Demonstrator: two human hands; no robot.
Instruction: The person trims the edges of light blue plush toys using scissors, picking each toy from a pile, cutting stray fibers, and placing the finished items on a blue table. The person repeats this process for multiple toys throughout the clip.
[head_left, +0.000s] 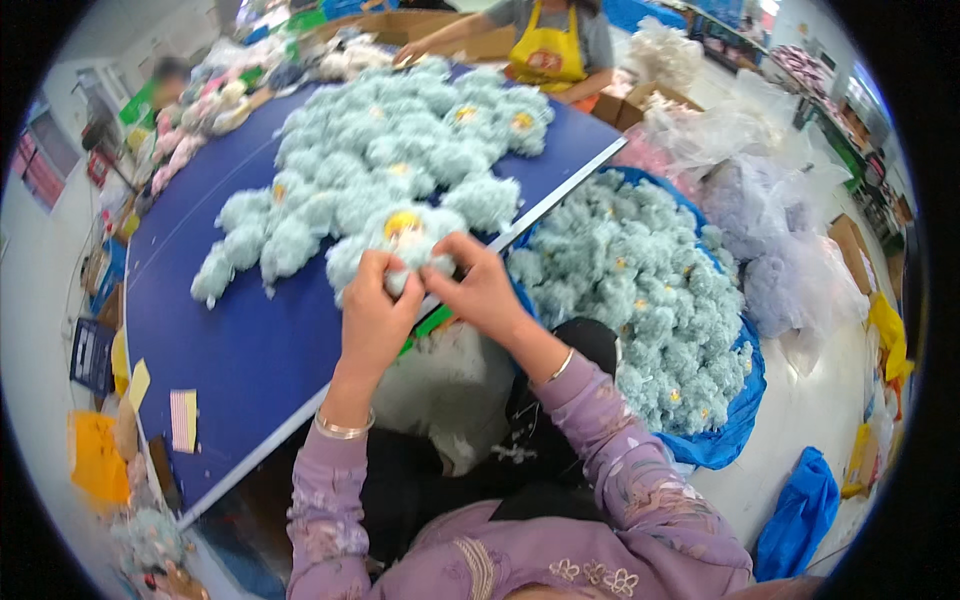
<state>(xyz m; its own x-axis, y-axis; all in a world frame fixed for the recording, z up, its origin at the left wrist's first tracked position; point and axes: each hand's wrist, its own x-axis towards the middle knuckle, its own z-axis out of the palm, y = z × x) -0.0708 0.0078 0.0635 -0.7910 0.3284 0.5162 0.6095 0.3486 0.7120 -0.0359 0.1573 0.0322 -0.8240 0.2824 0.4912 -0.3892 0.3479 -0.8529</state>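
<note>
At the near edge of the blue table, a fluffy pale blue plush toy (350,262) with a yellow and white face patch lies under my fingers. My left hand (380,312) pinches its lower edge between thumb and fingers. Close beside it, my right hand (482,285) grips the same edge, thumb and forefinger pressed into the fluff. Whatever small part sits between the fingertips is hidden. Beyond the hands spreads a heap of similar plush toys (350,150), a few showing yellow patches.
To the right, a blue bag (735,440) holds many more blue plush toys (640,290). Clear plastic bags of pale lilac fluff (770,230) stand behind it. Across the table (240,350) is a person in a yellow apron (548,55). Paper slips (184,420) lie at the table's left.
</note>
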